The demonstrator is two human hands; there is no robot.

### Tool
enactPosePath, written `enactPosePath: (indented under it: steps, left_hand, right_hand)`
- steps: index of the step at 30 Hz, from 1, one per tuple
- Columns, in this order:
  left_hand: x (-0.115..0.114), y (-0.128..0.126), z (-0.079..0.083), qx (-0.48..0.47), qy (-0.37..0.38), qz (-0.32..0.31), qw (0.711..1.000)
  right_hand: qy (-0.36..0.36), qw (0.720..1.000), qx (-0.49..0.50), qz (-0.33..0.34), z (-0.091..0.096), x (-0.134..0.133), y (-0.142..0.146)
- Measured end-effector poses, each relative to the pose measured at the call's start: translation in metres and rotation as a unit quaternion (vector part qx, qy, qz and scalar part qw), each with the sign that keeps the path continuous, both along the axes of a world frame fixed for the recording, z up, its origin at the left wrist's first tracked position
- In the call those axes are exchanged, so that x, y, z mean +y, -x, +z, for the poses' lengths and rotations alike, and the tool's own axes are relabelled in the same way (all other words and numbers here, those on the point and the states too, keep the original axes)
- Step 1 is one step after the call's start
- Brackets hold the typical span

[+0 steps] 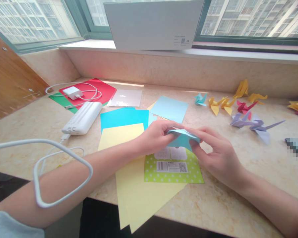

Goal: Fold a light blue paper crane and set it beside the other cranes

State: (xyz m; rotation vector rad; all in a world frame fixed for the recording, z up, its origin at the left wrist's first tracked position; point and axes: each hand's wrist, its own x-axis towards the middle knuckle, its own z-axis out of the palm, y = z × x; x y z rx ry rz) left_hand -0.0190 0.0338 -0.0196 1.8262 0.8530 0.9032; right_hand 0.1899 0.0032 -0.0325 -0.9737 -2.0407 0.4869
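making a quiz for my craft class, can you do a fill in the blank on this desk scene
The left hand and the right hand pinch a folded paper coloured light ____.
Beneath it lies a dotted sheet coloured ____.
The white charger rests on a bright sheet coloured ____.
The paper birds lie to the ____ of the hands.
Missing words: blue; green; red; right.

Bare desk (213,208) lay open at the lower right of the frame. Left hand (154,135) and right hand (218,155), clamped on folded blue paper (182,137), occupied the centre above loose paper sheets (136,198). Paper cranes (250,122) blocked the upper right. Power bank (81,117) and white cable (35,178) obstructed the left.
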Motion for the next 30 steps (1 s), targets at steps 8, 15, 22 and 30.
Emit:
enactPosePath:
  steps: [8,15,22,30]
  left_hand:
    - [-0.0002,-0.0001,-0.0013,-0.075,0.149,-0.028,0.986]
    - [0.0001,-0.0004,-0.0013,-0.137,0.218,-0.039,0.966]
    - [-0.0002,-0.0017,-0.0009,-0.179,0.228,-0.053,0.956]
    - [0.0015,-0.001,-0.0016,-0.219,0.23,-0.059,0.946]
  right_hand:
    - [-0.012,0.998,0.03,-0.056,0.0011,0.0002,0.0011]
    - [-0.043,0.999,0.023,-0.019,-0.0003,0.0005,-0.0023]
    - [-0.022,0.999,0.028,-0.032,-0.0013,0.0028,-0.0032]
    - [0.008,0.999,0.04,-0.006,0.0005,0.0049,-0.0012]
